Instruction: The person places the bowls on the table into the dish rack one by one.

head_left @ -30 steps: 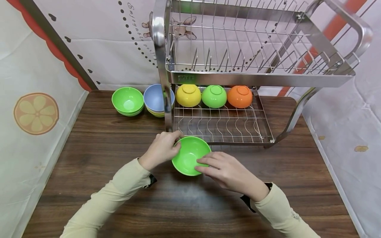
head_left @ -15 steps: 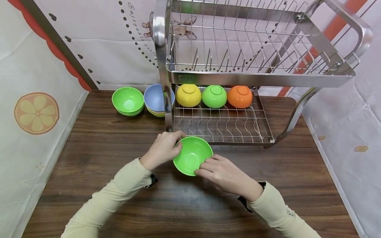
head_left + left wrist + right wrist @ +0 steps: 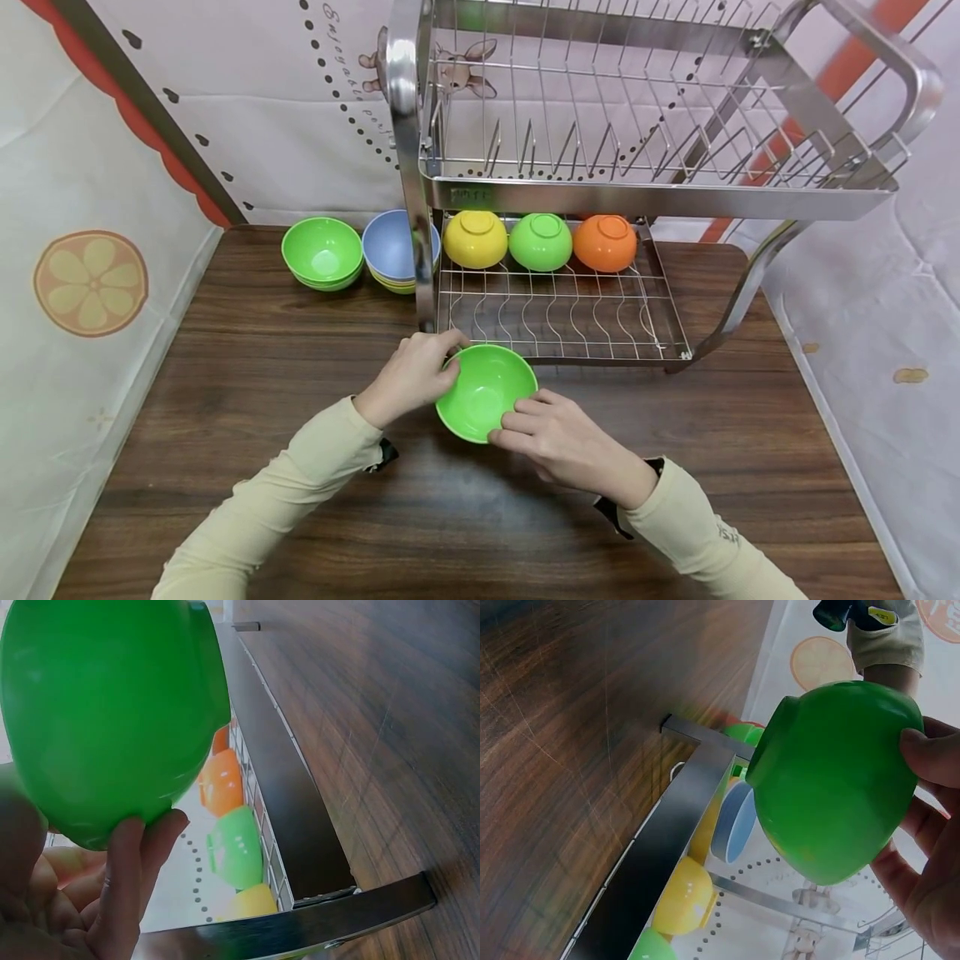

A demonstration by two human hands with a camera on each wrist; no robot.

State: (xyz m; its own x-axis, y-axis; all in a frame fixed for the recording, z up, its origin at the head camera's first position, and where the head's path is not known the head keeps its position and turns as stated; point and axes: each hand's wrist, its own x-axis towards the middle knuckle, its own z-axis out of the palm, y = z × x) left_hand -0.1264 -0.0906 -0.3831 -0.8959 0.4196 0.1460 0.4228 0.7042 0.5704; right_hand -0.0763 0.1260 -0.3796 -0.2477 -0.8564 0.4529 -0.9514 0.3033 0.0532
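A green bowl is held mouth up above the table, just in front of the rack's lower tier. My left hand grips its left rim, thumb inside and fingers outside. On the lower right rim, my right hand pinches the bowl. Both wrist views show the bowl's outer wall raised off the table, with the right hand's fingers against its side. On the lower tier, a yellow bowl, a second green bowl and an orange bowl lie tipped in a row, bases showing.
A two-tier metal dish rack stands at the back; its left post is close to my left hand. Left of it are stacked green bowls and a stack topped by a blue bowl. The wooden table extends in front.
My right hand has closed from loosely spread fingers onto the bowl's right rim. The bowl has shifted very slightly right. My left hand has kept its grip; the racked bowls have not moved.
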